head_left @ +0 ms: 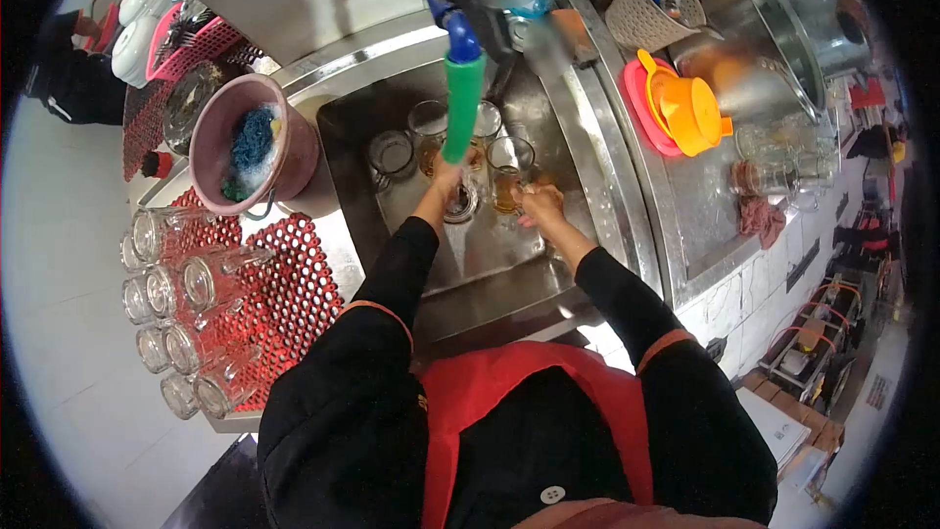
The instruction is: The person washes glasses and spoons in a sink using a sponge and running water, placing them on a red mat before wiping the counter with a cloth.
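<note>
Both hands are down in the steel sink [490,255], near each other but apart. The left hand [448,181] is curled round a glass [462,204] at the middle of the sink, right under the green hose [462,103] that hangs over it. The right hand [540,204] is bunched against a mug [507,184] holding amber liquid just beside that glass, but I cannot tell whether its fingers actually grip the mug. Both pieces look light, stiff and breakable, and likely slick with water, so a full wrap round the body, or the mug's handle, seems the safest hold. More empty glasses [392,152] stand at the far end of the sink. Left of the sink, a pink bowl [211,152] holds a blue scrubber [253,137], and a red mat [294,284] carries a row of clean glasses [176,284] lying on their sides. Right of the sink sit an orange jug [690,113] and a crumpled rag [762,217].
</note>
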Action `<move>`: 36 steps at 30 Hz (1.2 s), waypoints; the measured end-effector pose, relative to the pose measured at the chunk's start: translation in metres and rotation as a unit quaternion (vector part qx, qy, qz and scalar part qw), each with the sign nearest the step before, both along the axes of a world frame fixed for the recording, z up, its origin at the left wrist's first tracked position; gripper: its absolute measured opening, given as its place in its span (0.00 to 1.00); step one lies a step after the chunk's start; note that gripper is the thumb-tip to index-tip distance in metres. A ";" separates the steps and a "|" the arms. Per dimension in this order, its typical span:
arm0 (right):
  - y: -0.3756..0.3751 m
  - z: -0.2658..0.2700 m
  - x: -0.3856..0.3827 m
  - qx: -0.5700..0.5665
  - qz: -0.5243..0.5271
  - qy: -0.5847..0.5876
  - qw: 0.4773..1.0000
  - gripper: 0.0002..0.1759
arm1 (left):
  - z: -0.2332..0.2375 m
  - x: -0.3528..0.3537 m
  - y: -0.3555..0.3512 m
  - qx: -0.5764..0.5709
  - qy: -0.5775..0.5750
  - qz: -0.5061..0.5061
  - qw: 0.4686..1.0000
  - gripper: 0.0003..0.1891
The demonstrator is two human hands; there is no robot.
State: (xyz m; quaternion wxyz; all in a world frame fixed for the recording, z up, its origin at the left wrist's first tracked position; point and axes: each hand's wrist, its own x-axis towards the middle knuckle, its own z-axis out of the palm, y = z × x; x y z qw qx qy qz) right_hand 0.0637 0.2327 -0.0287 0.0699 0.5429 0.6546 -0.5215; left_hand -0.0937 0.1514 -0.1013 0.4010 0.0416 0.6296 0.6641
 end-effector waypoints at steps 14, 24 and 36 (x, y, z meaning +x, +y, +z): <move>0.018 -0.112 -0.014 -0.089 -0.134 0.167 0.973 0.15 | -0.033 -0.009 -0.001 -0.042 0.111 -0.021 0.993 0.08; 0.032 -0.131 -0.036 0.169 0.204 -0.143 0.954 0.37 | -0.025 -0.012 -0.007 -0.283 0.212 -0.156 0.922 0.27; 0.001 0.000 -0.008 -0.001 0.020 0.045 0.999 0.07 | 0.093 0.022 -0.018 -0.194 0.079 0.021 0.978 0.10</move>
